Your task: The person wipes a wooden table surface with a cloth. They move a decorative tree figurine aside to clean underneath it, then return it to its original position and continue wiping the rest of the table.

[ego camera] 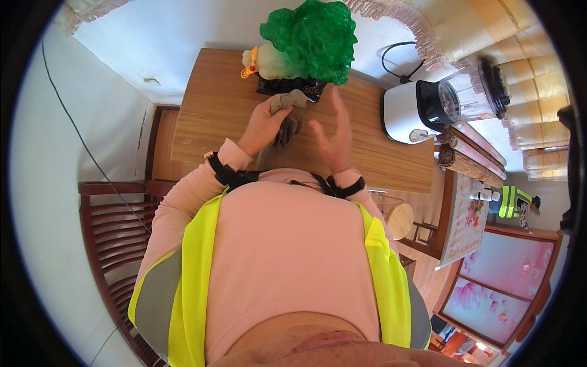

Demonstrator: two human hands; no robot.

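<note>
A damp-looking grey-brown cloth [290,120] is bunched in my left hand [262,126], pinched between thumb and fingers, with its lower folds hanging down. My right hand [334,137] is empty, its thumb and fingers apart and slightly blurred, just right of the cloth. Beyond both hands stands a cabbage-shaped ornament with green leaves [312,41] and a pale stalk [275,62]. Its black base [291,86] rests on the wooden table [367,110]. The cloth's top lies close in front of the base; I cannot tell whether they touch. A yellow knotted tassel [251,64] hangs at the stalk's end.
On the table's right side stands a white blender [406,112] with a clear jug [467,94]. Rolled mats [472,158] lie beyond it. A slatted wooden chair [119,220] is on my left, a round stool [400,221] on my right. A person in a yellow vest [509,202] is farther off.
</note>
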